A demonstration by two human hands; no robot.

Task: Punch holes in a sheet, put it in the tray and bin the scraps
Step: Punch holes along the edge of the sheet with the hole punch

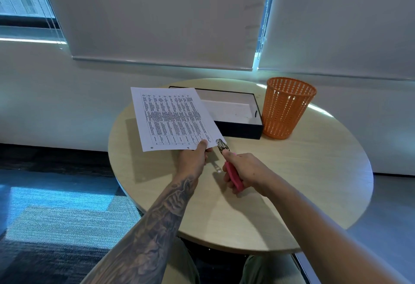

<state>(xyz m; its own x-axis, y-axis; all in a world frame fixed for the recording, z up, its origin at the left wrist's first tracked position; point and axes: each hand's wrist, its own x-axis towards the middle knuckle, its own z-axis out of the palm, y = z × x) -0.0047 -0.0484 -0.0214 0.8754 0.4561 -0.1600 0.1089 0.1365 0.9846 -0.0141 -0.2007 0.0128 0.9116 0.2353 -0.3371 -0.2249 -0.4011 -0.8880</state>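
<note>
My left hand (195,157) pinches the near edge of a printed sheet (173,117) and holds it up over the round table. Two punched holes show along the sheet's near edge. My right hand (244,172) grips the pink handles of a hole punch (228,162). Its metal jaws bite the sheet's near right corner. Behind the sheet lies a black tray (238,129) with a white inside, partly hidden by the paper. An orange mesh bin (286,108) stands right of the tray.
The light wooden round table (292,182) carries the tray and bin at its far side. A few tiny white scraps (217,168) lie on the table below the punch. Closed blinds and a wall rise behind. Carpet lies to the left.
</note>
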